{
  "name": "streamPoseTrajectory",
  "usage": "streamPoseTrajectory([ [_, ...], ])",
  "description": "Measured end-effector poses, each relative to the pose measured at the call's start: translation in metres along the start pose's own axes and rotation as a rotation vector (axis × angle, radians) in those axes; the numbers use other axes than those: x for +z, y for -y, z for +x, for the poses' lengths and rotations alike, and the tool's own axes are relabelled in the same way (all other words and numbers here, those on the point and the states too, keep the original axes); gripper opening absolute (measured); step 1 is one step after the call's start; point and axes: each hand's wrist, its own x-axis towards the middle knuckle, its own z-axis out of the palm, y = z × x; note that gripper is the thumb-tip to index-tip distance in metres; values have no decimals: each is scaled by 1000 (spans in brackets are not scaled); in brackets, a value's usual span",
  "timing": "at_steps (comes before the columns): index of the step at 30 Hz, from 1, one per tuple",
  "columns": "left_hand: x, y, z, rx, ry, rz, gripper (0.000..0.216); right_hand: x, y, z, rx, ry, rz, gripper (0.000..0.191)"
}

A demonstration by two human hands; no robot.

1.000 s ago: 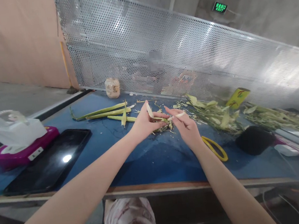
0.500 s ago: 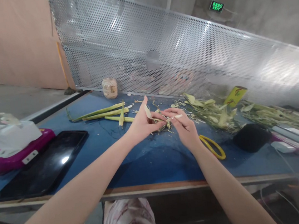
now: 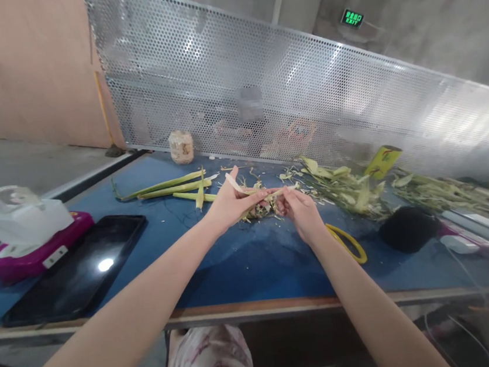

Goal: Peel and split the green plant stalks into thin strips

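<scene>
A pale green-white plant stalk (image 3: 277, 192) is stretched between my hands above the middle of the table. My left hand (image 3: 228, 204) grips one part between thumb and fingers, and a whitish end of it curves up beside that hand. My right hand (image 3: 303, 212) pinches the other end with bent fingers. Beneath both hands lies a heap of plant scraps (image 3: 265, 209), partly hidden by them. Several long green stalks (image 3: 170, 188) rest to the left of my left hand.
Piled leaves and stems (image 3: 346, 186) lie at the right by a yellow packet (image 3: 383, 162). Nearer are a yellow ring (image 3: 354, 247) and a black object (image 3: 408, 228). A dark tablet (image 3: 77, 267) and purple tissue box (image 3: 35, 248) sit left. A perforated metal screen (image 3: 197, 77) borders the back.
My right fingertips have shifted slightly along the stalk and now cover more of its right end. The stalk's left end has tilted further left. The whole view has shifted slightly.
</scene>
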Motion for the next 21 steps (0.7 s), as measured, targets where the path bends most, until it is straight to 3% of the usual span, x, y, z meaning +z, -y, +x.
streamPoseTrajectory([
  [8,-3,1,3,60,-113,9,93,4,2,-1,107,18,150,38],
  [15,-6,8,4,93,-89,139,98,8,-5,1,97,-7,-22,33],
  [21,-6,8,4,94,-35,105,101,9,-2,0,89,9,-36,26],
])
